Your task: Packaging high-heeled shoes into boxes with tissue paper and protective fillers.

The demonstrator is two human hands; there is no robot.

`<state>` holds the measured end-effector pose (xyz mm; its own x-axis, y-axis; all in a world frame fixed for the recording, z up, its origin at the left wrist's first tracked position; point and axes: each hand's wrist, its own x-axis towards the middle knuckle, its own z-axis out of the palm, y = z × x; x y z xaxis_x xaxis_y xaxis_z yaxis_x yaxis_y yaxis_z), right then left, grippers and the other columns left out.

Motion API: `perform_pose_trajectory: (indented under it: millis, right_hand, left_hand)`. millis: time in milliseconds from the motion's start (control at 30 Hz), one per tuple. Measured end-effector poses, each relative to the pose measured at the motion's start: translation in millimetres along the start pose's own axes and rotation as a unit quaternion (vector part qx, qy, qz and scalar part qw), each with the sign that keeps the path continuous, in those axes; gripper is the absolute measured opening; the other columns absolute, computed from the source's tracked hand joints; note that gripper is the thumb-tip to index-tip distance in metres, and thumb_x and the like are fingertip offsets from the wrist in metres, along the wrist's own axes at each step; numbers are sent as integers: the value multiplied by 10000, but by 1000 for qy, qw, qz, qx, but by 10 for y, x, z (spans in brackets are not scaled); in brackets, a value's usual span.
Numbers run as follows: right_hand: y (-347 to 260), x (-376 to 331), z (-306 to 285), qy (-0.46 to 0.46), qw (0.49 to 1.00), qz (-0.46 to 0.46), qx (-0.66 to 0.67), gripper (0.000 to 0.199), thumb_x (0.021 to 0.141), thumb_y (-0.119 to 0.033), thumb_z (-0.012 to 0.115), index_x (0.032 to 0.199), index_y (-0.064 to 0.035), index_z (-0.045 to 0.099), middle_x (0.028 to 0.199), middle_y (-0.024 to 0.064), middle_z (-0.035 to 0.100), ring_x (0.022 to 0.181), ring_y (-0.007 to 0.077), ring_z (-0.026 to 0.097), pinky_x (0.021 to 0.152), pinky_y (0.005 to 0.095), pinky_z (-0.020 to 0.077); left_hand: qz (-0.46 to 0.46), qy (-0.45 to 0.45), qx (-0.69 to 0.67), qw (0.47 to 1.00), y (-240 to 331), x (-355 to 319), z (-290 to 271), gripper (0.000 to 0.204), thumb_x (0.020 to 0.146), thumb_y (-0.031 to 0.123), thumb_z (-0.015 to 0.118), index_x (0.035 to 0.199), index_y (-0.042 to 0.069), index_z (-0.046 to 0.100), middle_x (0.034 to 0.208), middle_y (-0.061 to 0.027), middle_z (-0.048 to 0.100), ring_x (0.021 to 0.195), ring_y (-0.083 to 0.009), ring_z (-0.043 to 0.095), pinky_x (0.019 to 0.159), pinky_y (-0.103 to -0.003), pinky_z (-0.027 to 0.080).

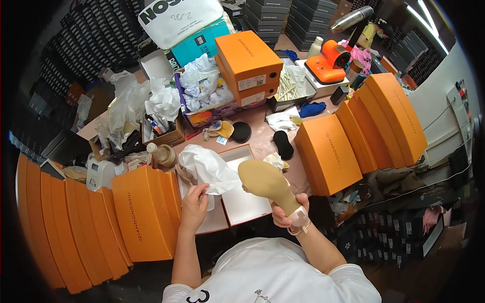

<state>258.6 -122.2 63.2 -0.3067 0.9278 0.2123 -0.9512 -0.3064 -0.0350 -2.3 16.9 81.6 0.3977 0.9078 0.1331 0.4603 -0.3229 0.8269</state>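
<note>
The sandal [270, 186], tan sole turned up toward the camera, sits in the right hand [285, 212], whose fingers [277, 220] are curled tight around its heel end, where a pale translucent block heel and a thin strap show against the wrist. The toe end points up and to the left, over the open white box [242, 202] that lies on the table [260, 139] in front of the person. The left hand [194, 202] is pinched on the lower edge of a sheet of white tissue paper [209, 169]; its fingers [201, 188] are closed on the paper, which billows up over the left part of the box. The paper and the sandal's sole come close together above the box; whether they touch cannot be told.

Just left of the box, a row of closed orange shoeboxes [144, 212] stands on edge, leaning one against the next. To the right, more orange shoeboxes [328, 154] fan out in a second row. Beyond the box on the table lie a black insole [283, 144], a round black pad [241, 132] and a small beige bottle [162, 154]. Farther back, two orange boxes are stacked [248, 65] beside a carton stuffed with crumpled white paper [202, 88], and an orange machine [331, 60] stands to the right of them.
</note>
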Motion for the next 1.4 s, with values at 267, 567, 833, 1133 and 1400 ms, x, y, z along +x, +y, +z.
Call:
perform_pose_trajectory:
  millis: [267, 567, 833, 1133, 1400]
  right_hand:
    - [96, 65, 45, 135, 990, -20, 37, 524, 906, -406, 421, 1220, 14, 409, 887, 154, 450, 643, 226, 469, 494, 322, 457]
    - [46, 65, 79, 137, 990, -18, 15, 525, 904, -409, 422, 1205, 21, 416, 892, 155, 461, 632, 219, 477, 491, 320, 461]
    - [-9, 137, 559, 206, 938, 157, -229, 711, 747, -324, 634, 1317, 29, 396, 858, 177, 555, 688, 184, 563, 559, 274, 502]
    - [366, 947, -13, 324, 889, 48, -320, 434, 948, -284, 529, 1288, -19, 477, 1185, 82, 578, 1034, 163, 573, 885, 298, 477]
    - [429, 895, -201, 240, 909, -76, -331, 437, 955, -284, 522, 1304, -27, 465, 1275, 99, 537, 1101, 196, 564, 940, 325, 466]
  left_hand:
    - [4, 111, -10, 994, 86, 87, -102, 152, 899, 102, 603, 923, -44, 639, 789, -107, 580, 682, -195, 550, 627, -284, 439]
    - [38, 144, -3, 989, 154, 129, -27, 149, 913, 110, 588, 930, -32, 629, 771, -118, 576, 668, -232, 555, 620, -319, 446]
    - [111, 118, 32, 986, 199, 183, -92, 99, 915, 106, 571, 918, 10, 594, 762, -138, 569, 681, -311, 574, 616, -351, 454]
    - [311, -49, -45, 948, 929, -269, -309, 202, 731, -32, 668, 910, 42, 611, 697, -79, 580, 593, -247, 587, 514, -331, 455]
    - [226, -141, -141, 954, 883, -709, 339, 99, 834, 74, 668, 909, 31, 620, 734, -89, 604, 615, -249, 600, 532, -331, 465]
